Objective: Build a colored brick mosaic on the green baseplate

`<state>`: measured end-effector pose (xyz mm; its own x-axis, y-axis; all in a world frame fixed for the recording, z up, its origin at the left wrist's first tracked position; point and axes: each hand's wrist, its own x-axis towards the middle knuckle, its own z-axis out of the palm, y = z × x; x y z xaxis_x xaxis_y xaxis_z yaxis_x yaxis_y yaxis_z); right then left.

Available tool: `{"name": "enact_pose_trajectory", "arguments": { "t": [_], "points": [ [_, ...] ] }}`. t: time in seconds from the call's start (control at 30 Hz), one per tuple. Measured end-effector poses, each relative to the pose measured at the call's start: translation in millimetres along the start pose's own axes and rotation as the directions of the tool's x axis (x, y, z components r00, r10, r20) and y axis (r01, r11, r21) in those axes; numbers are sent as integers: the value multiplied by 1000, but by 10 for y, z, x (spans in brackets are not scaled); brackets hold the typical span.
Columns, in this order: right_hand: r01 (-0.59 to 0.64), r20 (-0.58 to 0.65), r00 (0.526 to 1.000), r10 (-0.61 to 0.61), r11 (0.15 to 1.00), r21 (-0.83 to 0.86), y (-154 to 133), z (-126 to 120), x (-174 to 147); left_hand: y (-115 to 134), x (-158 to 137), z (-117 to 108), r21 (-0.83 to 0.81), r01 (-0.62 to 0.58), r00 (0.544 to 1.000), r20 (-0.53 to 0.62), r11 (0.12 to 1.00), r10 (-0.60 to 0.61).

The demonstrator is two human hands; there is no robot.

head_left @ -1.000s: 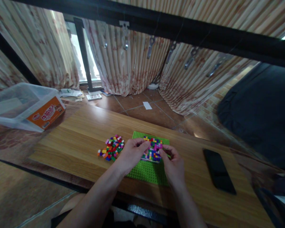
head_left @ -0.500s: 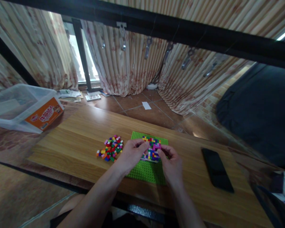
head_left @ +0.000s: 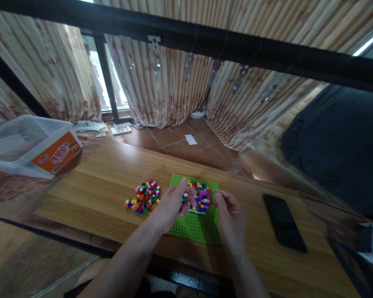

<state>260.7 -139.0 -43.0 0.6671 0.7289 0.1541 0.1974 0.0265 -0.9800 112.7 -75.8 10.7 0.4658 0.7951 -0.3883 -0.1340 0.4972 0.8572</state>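
A green studded baseplate (head_left: 194, 231) lies on the wooden table, bearing a block of small multicoloured building bricks (head_left: 202, 198). My left hand (head_left: 177, 200) is over the left part of that block, its palm turned partly up. Its fingers curl around a few small bricks (head_left: 184, 198), white and green ones among them. At the right edge of the baseplate is my right hand (head_left: 231, 213), thumb and fingertips pinched together. Whatever may be between those fingertips is too small to make out. Left of the baseplate lies a loose pile of bricks (head_left: 146, 196).
A black phone (head_left: 284, 223) lies on the right part of the wooden table (head_left: 112, 165). At far left stands a clear plastic bin (head_left: 25, 165) with an orange label. A dark rail (head_left: 186, 37) crosses above, before curtains. Papers (head_left: 90, 126) lie on the floor.
My right hand has drawn back rightward from the brick block. My left hand has turned its palm upward, its fingers opening somewhat to show bricks inside. The view has shifted slightly.
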Motion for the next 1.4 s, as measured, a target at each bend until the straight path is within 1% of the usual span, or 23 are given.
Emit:
{"name": "enact_pose_trajectory", "arguments": {
  "t": [0.03,0.07,0.13,0.17,0.27,0.33,0.4,0.47,0.53,0.6,0.67,0.77,0.83,0.9,0.97,1.17,1.4],
  "points": [
    [70,12,998,-69,997,-42,-38,-8,-20,-10,3,4,0,2,1000,11,1000,-2],
    [148,53,988,-144,986,-79,-77,-12,-46,-22,5,9,2,3,1000,23,1000,-3],
    [294,169,948,-270,946,-138,-147,-8,-106,-48,3,22,11,-1,999,54,1000,1],
    [349,230,923,-309,923,-162,-174,-1,-137,-61,0,31,13,-4,998,66,1000,3],
    [437,370,864,-342,874,-212,-208,25,-208,-90,-13,62,12,-5,997,77,1000,4],
    [466,414,840,-351,857,-218,-201,37,-228,-103,-20,79,18,-8,996,92,1000,6],
    [484,426,828,-364,849,-214,-187,44,-230,-114,-22,87,23,-27,992,122,999,24],
    [491,420,826,-376,846,-208,-176,48,-224,-125,-22,88,27,-50,990,133,998,46],
    [492,408,829,-384,847,-204,-173,52,-218,-134,-19,83,29,-56,992,119,998,52],
    [484,385,838,-385,852,-201,-173,53,-213,-137,-15,77,32,-44,993,110,999,41],
    [467,344,857,-383,859,-208,-174,50,-205,-132,-9,71,37,-48,990,133,998,42],
    [457,284,875,-391,861,-223,-177,37,-189,-113,1,60,84,-117,979,180,990,100],
    [456,269,878,-395,861,-226,-184,30,-182,-98,0,50,135,-163,973,183,977,137],
    [445,261,885,-386,868,-222,-196,30,-184,-84,-8,42,168,-177,972,187,970,145],
    [419,257,895,-365,884,-204,-210,37,-194,-70,-22,38,153,-156,973,194,976,125],
    [318,277,918,-285,945,-81,-244,48,-213,-49,-47,18,50,10,975,219,999,-21],
    [212,315,927,-205,977,14,-284,3,-192,-52,-49,-4,0,68,960,273,998,-65]
  ]
}}
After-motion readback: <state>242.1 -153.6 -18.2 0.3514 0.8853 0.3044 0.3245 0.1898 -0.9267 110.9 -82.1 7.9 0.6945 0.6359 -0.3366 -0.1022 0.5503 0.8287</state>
